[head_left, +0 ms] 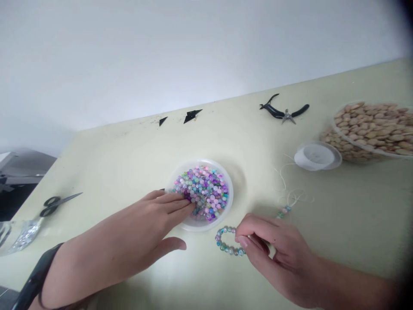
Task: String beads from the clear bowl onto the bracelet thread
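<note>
My left hand point(151, 221) reaches over the near left rim of a round white bowl point(229, 202), its fingertips among small pastel beads point(206, 189). Those fingers are stretched out and the thumb stands apart, with nothing visibly held. Just right of the bowl, my right hand point(277, 254) pinches a beaded bracelet point(229, 249) between thumb and forefinger. The bracelet hangs as a loop of blue, green and pink beads. Behind my right hand lies a short strung row of beads point(284, 212) with loose clear cord point(298, 196); whether it joins the bracelet is hidden.
A white cord spool point(318, 156) stands beside a tub of pale shelled nuts or seeds point(380, 129) at the right. Black-handled pliers point(284, 113) lie behind. Black scraps point(192, 115) are near the wall. Scissors point(58, 203) and a clear plastic bag point(22, 237) lie left.
</note>
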Demonstrator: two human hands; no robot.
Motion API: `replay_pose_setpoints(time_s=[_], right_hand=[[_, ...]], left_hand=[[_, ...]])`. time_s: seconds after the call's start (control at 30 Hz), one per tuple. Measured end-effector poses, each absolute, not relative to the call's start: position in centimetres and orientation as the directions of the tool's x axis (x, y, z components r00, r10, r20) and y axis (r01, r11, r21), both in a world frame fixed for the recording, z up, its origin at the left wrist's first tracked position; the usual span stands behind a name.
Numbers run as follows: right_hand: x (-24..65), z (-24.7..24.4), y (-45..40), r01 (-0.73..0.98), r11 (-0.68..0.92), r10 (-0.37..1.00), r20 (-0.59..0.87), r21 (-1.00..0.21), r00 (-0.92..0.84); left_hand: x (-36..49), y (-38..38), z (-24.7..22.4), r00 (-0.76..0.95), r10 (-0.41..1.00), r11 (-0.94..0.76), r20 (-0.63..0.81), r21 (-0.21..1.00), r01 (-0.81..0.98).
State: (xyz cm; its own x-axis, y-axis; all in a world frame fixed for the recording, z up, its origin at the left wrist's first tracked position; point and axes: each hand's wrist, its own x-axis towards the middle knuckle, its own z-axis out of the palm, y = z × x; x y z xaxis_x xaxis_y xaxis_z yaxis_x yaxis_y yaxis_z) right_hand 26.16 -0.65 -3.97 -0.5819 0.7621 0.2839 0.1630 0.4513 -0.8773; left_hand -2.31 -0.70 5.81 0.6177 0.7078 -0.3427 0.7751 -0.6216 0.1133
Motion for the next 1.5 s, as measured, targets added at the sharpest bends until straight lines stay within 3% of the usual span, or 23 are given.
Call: replay_pose_setpoints(time_s=[0.23,0.53,1.2,1.5], right_hand=[[26.14,-4.19,-0.92,0.213,0.445,0.773,0.254,-0.870,-0.581],[26.13,-4.26,-0.96,0.208,0.460,0.772,0.273,-0.863,-0.574],[26.21,-4.41,-1.00,0.212,0.452,0.774,0.263,-0.866,-0.576],[26.03,-4.27,-0.76,0.185,0.470,0.763,0.291,-0.863,-0.577]], left_hand=[[-1.86,-0.58,6.31,0.589,0.694,-0.591,-0.414,0.141,0.794],[-2.39,-1.26,5.85,0.604,0.713,-0.587,-0.355,0.168,0.792],[-1.90,-0.97,5.85,0.596,0.679,-0.609,-0.428,0.124,0.783],[-2.31,-1.06,6.22,0.626,0.700,-0.599,-0.345,0.195,0.777]])
